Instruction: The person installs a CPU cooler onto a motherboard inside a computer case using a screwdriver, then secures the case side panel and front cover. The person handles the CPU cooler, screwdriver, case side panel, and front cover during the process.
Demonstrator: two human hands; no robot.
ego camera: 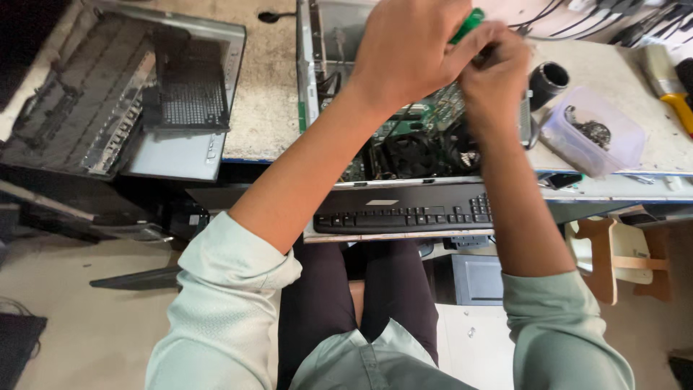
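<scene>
My left hand (408, 47) is closed around the green handle of a screwdriver (468, 24), held over an open computer case (317, 87) that lies on the workbench. Close beside it, my right hand (494, 72) has its fingers curled at the tool's shaft; what it pinches is hidden. Under both hands the green motherboard (433, 115) and a black cooling fan (409, 153) show inside the case. The screwdriver's tip is out of sight behind my hands.
A black keyboard (404, 211) rests at the case's near edge. A detached case side panel with a black mesh bracket (144, 94) lies at the left. At the right stand a clear plastic tub of small parts (595, 133), a black cylinder (550, 78) and a brush (668, 76).
</scene>
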